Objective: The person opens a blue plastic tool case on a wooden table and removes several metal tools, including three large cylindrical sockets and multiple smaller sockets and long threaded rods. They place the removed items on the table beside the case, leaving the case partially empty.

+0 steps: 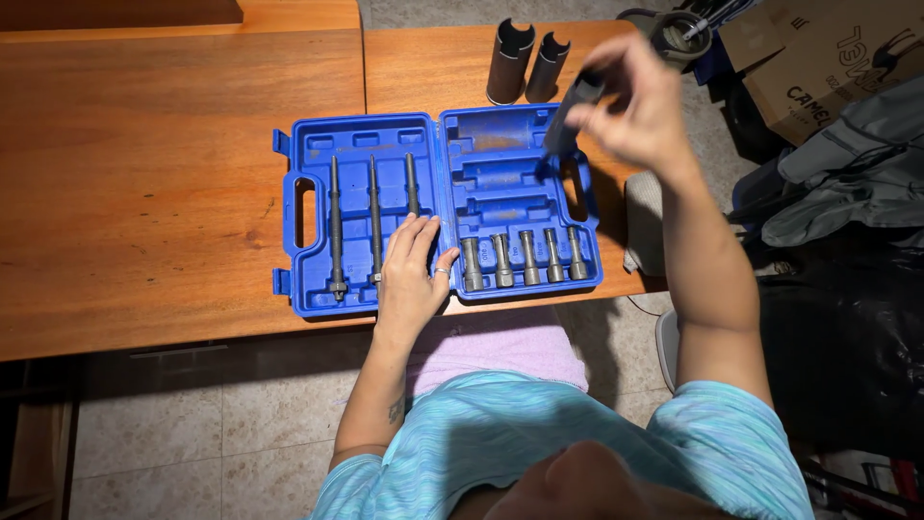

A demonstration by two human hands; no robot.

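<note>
The wooden worktop (144, 193) carried your open blue case (438, 144), lying flat so its moulded slots kept the long bits and five small sockets (525, 258) in place. Your left hand (409, 279) lay open on its near edge, steadying it. Your right hand (635, 101) gripped a dark cylinder (570, 116) above the right half.

Left hand (412, 274) flat, palm down, fingers spread forward. Right hand (630, 101) raised, arm outstretched, fingers curled shut in a grip.
</note>
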